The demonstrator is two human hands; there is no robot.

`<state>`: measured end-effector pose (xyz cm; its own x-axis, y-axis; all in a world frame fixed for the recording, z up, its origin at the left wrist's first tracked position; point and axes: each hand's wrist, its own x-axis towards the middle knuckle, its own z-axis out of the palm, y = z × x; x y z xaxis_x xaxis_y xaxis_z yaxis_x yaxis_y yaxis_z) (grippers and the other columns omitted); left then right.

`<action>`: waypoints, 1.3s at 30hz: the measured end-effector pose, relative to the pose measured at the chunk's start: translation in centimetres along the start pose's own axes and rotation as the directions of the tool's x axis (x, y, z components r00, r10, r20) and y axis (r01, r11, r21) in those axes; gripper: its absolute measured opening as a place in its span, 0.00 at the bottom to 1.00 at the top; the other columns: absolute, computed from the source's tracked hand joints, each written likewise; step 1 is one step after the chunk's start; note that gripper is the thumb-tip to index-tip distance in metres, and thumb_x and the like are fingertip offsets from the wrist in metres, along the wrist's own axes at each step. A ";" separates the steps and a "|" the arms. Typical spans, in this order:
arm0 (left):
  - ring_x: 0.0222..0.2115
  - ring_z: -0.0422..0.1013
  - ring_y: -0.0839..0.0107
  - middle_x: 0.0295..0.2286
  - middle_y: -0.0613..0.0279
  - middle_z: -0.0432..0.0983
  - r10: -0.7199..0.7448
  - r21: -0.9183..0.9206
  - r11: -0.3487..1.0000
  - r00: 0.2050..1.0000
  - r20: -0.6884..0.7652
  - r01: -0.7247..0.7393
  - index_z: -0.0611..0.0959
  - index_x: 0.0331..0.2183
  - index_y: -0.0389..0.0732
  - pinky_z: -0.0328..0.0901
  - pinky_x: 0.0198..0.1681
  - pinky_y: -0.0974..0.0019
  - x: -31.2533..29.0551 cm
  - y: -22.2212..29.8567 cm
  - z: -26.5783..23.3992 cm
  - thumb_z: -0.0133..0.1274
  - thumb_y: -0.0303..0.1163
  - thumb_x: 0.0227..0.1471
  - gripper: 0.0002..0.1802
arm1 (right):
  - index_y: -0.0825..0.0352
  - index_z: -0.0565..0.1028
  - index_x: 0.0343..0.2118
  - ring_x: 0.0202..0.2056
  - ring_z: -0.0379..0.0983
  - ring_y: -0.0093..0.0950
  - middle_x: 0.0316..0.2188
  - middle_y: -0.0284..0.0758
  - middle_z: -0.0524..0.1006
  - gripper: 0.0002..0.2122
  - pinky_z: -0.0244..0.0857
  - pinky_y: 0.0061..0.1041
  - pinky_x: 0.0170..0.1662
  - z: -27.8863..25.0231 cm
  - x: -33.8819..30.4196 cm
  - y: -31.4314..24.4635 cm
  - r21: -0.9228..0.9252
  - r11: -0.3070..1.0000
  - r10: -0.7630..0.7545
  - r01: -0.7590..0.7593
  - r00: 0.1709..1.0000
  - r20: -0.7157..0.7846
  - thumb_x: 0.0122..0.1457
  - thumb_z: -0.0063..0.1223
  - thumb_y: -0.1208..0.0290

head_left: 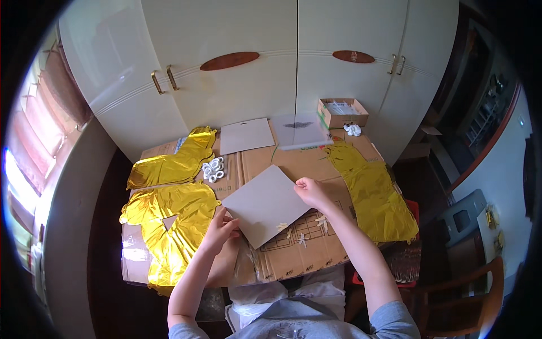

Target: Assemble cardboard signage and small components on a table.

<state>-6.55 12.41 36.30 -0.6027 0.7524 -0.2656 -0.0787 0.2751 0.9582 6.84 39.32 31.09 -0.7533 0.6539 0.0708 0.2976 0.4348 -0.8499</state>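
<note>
A flat grey cardboard sheet (268,203) is held tilted at an angle over the middle of the table. My left hand (220,230) grips its left corner between thumb and fingers. At its right corner, my right hand (310,193) pinches the edge with the fingertips. Beside the sheet's lower right edge lie several small pale strips (322,223). Crumpled gold foil balloons, one at upper left (169,168) and another lower down (183,206), spread out near my left hand. A further gold foil balloon (375,195) lies to the right of my right forearm.
Flattened brown cardboard (305,263) covers the table. Several small white rolls (213,168) sit left of centre. Toward the back are another grey sheet (247,135), a clear plastic bag (302,133), an open box (342,120) and a white bundle (353,130). A wooden chair (463,305) stands right.
</note>
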 end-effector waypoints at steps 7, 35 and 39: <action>0.30 0.67 0.74 0.31 0.58 0.66 0.084 -0.011 0.996 0.996 -0.036 -0.084 0.60 0.49 0.31 0.66 0.30 0.74 0.0 -1.0 -0.3 0.49 0.27 0.46 0.29 | 0.72 0.71 0.37 0.33 0.72 0.28 0.31 0.40 0.75 0.16 0.64 0.24 0.37 -0.7 -0.7 -1.1 0.100 0.995 0.014 -0.016 1.000 0.018 0.49 0.49 0.64; 0.36 0.66 0.78 0.35 0.64 0.68 0.625 0.019 0.779 0.779 0.045 -0.626 0.61 0.46 0.39 0.60 0.39 0.75 0.3 0.8 2.7 0.40 0.15 0.47 0.22 | 0.69 0.62 0.44 0.43 0.64 0.25 0.40 0.36 0.68 0.18 0.55 0.24 0.48 -2.1 -1.7 -2.8 0.719 0.687 -0.235 0.101 0.968 0.088 0.49 0.50 0.78; 0.34 0.66 0.79 0.33 0.67 0.69 0.500 0.006 0.865 0.862 0.088 -0.502 0.67 0.41 0.37 0.62 0.36 0.74 2.2 -0.6 2.3 0.44 0.20 0.48 0.16 | 0.70 0.61 0.46 0.44 0.63 0.25 0.41 0.37 0.68 0.19 0.56 0.24 0.48 -0.8 -1.8 -1.7 0.680 0.722 -0.273 0.131 0.956 0.105 0.50 0.49 0.76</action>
<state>-5.99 15.31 34.88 -0.4887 0.8386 0.2406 0.2394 -0.1363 0.9613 8.15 37.95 32.81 -0.8631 0.4419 0.2447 -0.2828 -0.0214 -0.9590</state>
